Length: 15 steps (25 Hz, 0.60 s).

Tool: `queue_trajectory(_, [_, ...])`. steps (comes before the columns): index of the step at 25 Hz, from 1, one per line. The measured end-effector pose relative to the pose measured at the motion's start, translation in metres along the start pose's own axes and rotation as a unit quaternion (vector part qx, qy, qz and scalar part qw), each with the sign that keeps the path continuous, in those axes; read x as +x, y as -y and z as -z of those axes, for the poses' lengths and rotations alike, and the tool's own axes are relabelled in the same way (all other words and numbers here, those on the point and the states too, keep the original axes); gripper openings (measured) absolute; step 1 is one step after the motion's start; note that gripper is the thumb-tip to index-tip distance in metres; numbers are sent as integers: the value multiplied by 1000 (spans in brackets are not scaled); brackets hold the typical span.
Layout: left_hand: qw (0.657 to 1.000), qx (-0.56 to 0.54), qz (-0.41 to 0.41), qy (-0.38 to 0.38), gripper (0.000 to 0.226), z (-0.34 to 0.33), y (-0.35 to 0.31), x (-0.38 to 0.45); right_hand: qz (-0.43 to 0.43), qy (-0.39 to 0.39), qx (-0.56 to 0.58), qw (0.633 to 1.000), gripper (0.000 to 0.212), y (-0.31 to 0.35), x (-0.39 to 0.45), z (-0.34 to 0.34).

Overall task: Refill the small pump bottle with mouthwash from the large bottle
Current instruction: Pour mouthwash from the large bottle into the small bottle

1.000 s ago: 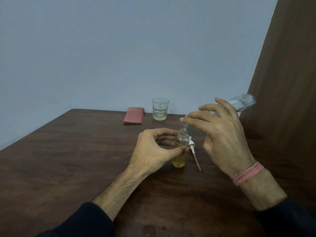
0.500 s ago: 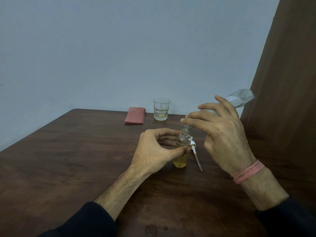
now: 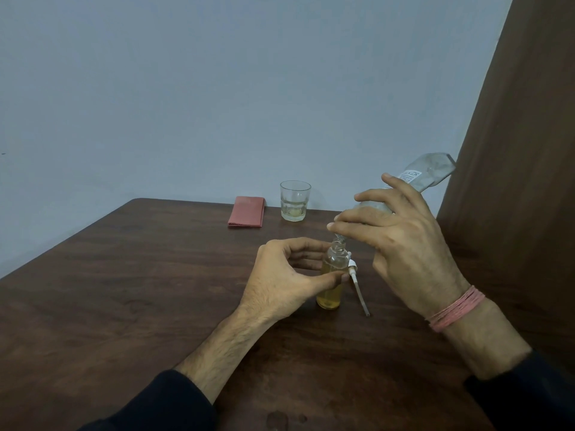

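Note:
A small clear bottle [image 3: 332,284] stands upright on the brown table [image 3: 124,290], partly filled with yellow liquid, its neck uncapped. My left hand [image 3: 280,279] grips its body between thumb and fingers. My right hand [image 3: 401,244] holds the large clear bottle [image 3: 431,171] tilted steeply, base up toward the right, mouth down at the small bottle's neck. The large bottle looks nearly empty. The white pump head with its dip tube [image 3: 357,287] lies on the table just right of the small bottle.
A drinking glass [image 3: 295,200] with a little pale liquid stands near the table's far edge. A folded red cloth [image 3: 246,211] lies left of it. A brown panel [image 3: 529,181] rises at the right. Wet spots [image 3: 280,419] mark the near table.
My right hand has raised the large bottle's base higher, steepening the tilt. The liquid level in the small bottle has risen slightly. My left hand stays put.

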<state>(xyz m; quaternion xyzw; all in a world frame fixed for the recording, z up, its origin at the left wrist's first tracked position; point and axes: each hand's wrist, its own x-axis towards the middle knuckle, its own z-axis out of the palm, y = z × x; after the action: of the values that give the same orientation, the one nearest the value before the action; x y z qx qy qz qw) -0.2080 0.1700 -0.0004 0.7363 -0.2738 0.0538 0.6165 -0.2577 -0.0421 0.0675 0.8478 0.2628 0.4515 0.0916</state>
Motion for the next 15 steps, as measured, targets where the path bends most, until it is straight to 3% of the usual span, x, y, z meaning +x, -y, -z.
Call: queue_trajectory(15, [1000,7,12,-7,47,1,1,1,143,57,-45,987,45,-11,24,15])
